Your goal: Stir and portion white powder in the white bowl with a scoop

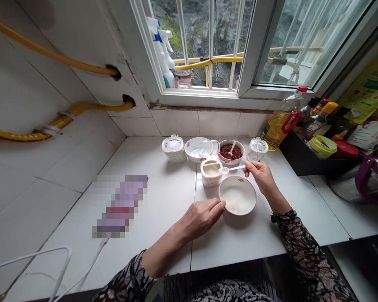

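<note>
My right hand (258, 175) grips the handle of a small white spoon (233, 168), whose bowl is at the right rim of an open white jar (211, 179). Pale contents show inside the jar. With its fingers closed on the left rim, my left hand (204, 216) holds a white bowl (250, 201) on the counter. Some whitish matter lies in the bottom of that bowl. Behind stands a bowl of dark red beans (223, 154) with another white spoon in it.
A lidded white jar (175, 156), a pale bowl (193, 155) and a clear-lidded jar (257, 147) stand along the back. An oil bottle (275, 126) and a black condiment box (297, 157) are at right. A blurred purple object (122, 205) lies at left.
</note>
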`<action>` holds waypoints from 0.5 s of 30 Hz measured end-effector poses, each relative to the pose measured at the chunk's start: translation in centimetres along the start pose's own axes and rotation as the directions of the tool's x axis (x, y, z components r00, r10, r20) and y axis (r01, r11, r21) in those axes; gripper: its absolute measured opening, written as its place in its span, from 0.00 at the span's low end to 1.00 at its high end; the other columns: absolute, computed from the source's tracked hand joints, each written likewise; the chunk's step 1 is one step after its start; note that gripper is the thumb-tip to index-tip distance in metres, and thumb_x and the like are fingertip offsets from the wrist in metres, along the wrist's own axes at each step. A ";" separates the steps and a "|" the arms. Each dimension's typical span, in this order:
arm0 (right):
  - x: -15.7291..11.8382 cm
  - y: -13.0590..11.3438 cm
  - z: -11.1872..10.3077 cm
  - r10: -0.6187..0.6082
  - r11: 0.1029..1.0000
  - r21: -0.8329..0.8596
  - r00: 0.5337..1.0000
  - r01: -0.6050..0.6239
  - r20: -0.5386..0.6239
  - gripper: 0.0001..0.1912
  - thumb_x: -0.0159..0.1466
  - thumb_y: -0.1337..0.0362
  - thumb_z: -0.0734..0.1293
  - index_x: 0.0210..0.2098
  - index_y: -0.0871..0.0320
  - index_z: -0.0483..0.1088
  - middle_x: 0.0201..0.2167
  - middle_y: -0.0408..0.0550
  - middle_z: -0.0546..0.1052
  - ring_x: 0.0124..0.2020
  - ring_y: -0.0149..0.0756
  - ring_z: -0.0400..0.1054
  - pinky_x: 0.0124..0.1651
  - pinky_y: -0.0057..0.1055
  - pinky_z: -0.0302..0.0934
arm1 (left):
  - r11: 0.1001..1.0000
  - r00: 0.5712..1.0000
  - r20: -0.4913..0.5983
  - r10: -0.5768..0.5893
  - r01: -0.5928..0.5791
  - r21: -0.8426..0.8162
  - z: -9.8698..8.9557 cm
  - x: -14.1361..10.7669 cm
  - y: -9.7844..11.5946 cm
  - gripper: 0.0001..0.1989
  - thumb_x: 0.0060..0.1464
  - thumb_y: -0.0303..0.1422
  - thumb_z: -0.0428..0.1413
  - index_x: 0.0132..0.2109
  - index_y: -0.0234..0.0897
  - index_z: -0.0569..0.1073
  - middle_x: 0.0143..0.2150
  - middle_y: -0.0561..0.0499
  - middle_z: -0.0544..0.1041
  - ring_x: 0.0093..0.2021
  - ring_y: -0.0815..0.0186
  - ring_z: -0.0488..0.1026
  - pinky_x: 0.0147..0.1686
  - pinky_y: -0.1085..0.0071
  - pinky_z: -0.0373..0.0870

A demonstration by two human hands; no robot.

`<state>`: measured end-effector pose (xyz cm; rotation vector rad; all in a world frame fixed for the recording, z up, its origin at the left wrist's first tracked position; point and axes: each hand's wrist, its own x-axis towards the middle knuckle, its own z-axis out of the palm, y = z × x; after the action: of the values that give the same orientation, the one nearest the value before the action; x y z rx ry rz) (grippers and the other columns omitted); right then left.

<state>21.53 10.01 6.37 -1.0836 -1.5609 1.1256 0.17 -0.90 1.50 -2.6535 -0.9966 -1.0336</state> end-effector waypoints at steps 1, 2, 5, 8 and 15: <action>-0.1 -0.1 0.4 -0.041 0.999 -0.021 0.999 0.040 -0.036 0.28 0.59 0.39 0.67 0.19 0.57 0.67 0.17 0.43 0.70 0.22 0.31 0.62 0.32 0.31 0.60 | 1.000 1.000 0.000 -0.002 0.002 0.001 0.0 0.0 0.0 0.10 0.70 0.27 0.42 0.48 0.32 0.67 0.32 0.50 0.75 0.25 0.71 0.71 0.21 0.76 0.65; -0.2 -0.1 0.9 -0.093 0.994 -0.061 0.993 0.088 -0.075 0.27 0.61 0.40 0.65 0.20 0.57 0.68 0.19 0.44 0.71 0.23 0.32 0.64 0.32 0.32 0.60 | 1.000 1.000 0.002 -0.004 0.004 0.001 0.0 0.0 0.0 0.10 0.70 0.27 0.42 0.48 0.32 0.67 0.32 0.50 0.75 0.25 0.71 0.71 0.21 0.77 0.65; -0.6 -0.4 2.1 -0.367 0.889 -0.342 0.920 0.303 -0.138 0.22 0.68 0.49 0.61 0.24 0.56 0.68 0.22 0.45 0.74 0.27 0.35 0.67 0.38 0.35 0.61 | 1.000 1.000 0.010 -0.007 0.007 0.001 0.1 -0.1 0.0 0.10 0.70 0.28 0.42 0.48 0.32 0.67 0.32 0.50 0.74 0.25 0.71 0.70 0.21 0.77 0.65; -0.9 -0.6 2.9 -0.650 0.561 -0.639 0.758 0.526 0.054 0.17 0.70 0.59 0.60 0.26 0.56 0.68 0.23 0.45 0.75 0.28 0.35 0.67 0.47 0.38 0.59 | 1.000 1.000 0.008 -0.011 0.011 0.003 0.1 -0.1 0.0 0.11 0.69 0.27 0.41 0.48 0.32 0.67 0.32 0.50 0.74 0.25 0.70 0.71 0.21 0.76 0.65; -0.7 -0.9 2.3 -0.724 0.493 -0.659 0.688 0.569 0.052 0.14 0.69 0.64 0.61 0.27 0.56 0.69 0.22 0.42 0.76 0.27 0.34 0.67 0.49 0.38 0.59 | 1.000 1.000 -0.002 0.000 0.000 -0.005 0.1 0.0 0.0 0.10 0.70 0.27 0.42 0.47 0.31 0.67 0.31 0.50 0.74 0.25 0.71 0.70 0.21 0.76 0.64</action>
<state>19.38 8.75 6.68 -0.8275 -1.9599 -0.1011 0.24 -0.87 1.42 -2.6565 -0.9943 -1.0398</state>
